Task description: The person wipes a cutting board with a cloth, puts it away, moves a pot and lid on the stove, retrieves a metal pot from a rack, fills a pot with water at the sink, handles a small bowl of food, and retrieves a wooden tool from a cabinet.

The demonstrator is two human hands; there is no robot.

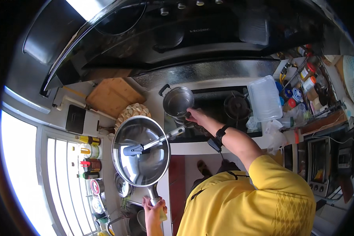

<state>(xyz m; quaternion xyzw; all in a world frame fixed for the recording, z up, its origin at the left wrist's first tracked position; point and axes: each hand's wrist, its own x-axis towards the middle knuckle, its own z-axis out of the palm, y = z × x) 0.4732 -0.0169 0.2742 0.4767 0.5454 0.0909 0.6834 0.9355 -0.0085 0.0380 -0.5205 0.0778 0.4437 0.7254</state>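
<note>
My left hand [155,206] is closed around the handle of a frying pan [141,118] at lower centre-left. A glass lid seems to cover the pan, and a spatula with a metal handle [162,141] and a grey head [132,150] lies across it. With my right hand [194,114] I grip the near side of a small metal pot [178,101], probably by its handle, which my fingers hide. The pot's black far handle [164,89] shows. It stands at the left part of the black gas hob [208,100].
Right of the bare burner [237,105] lies a clear plastic container [265,98], beside a rack of jars [308,72]. A wooden cutting board [115,96] leans at the back left. Bottles [90,151] line the window side. The black range hood [194,32] hangs over the hob.
</note>
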